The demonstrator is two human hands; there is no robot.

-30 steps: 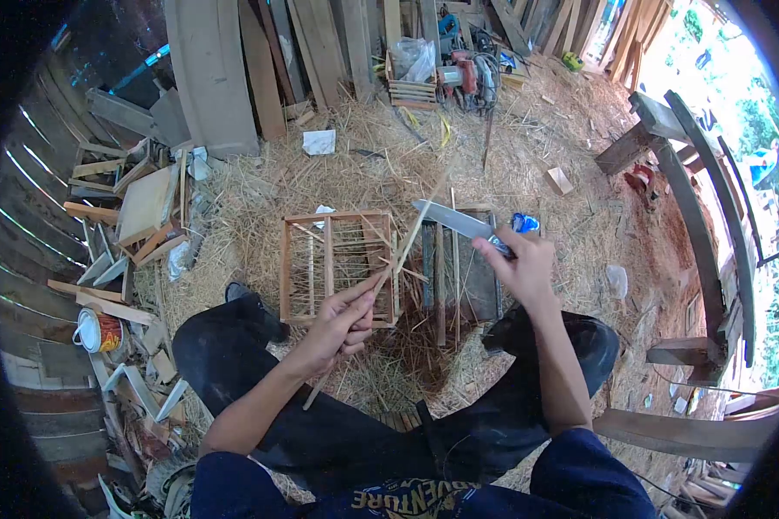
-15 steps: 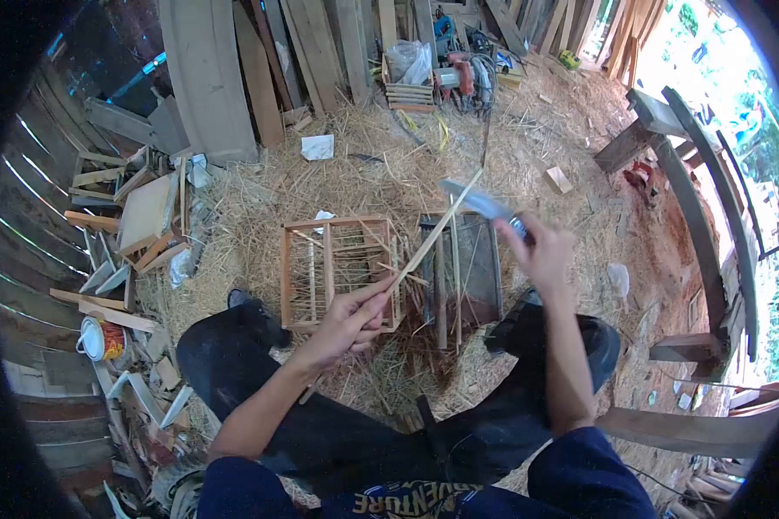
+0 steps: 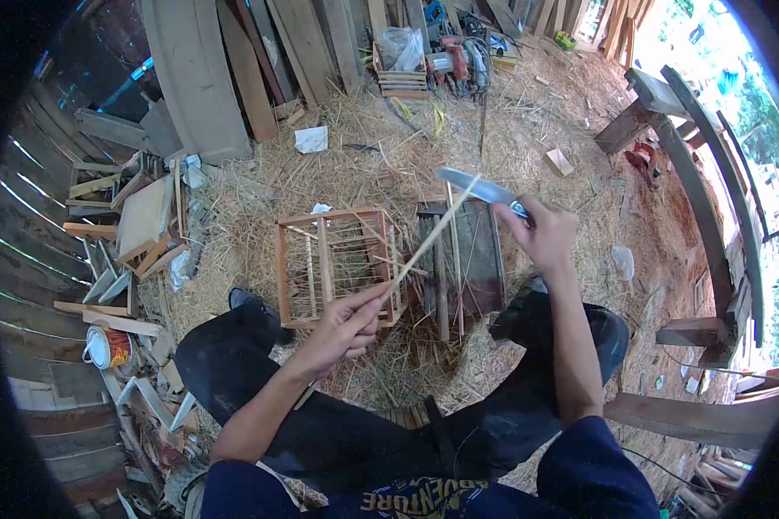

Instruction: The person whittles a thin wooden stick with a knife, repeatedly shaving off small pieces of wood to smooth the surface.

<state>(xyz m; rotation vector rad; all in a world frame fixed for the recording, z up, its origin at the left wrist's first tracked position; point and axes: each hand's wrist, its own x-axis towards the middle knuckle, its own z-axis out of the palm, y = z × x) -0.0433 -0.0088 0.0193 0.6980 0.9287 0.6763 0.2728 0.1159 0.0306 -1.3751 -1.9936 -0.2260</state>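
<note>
A thin pale stick, like split bamboo (image 3: 434, 235), slants up and to the right from my left hand (image 3: 342, 332), whose fingers are closed round its lower part. Held in my right hand (image 3: 545, 235) is a knife (image 3: 485, 189) with a broad, shiny blade pointing left. The blade lies across the stick near its upper tip; whether it touches cannot be made out. Below the stick, a wooden frame with thin bars, like a small cage (image 3: 324, 264), rests on the ground. Beside it is a dark wooden board (image 3: 480, 268) with a few narrow sticks lying over it.
Straw and shavings cover the ground (image 3: 234, 203). Long planks (image 3: 195, 82) lean at the back, beside a slatted crate (image 3: 402, 80) and a red power tool (image 3: 455, 63). Scrap wood and a paint bucket (image 3: 106, 347) stand left. A curved timber frame (image 3: 697, 195) stands right.
My right hand and the knife have shifted slightly, and the blade is less blurred. My left hand keeps its grip on the stick. The camera view has moved a little.
</note>
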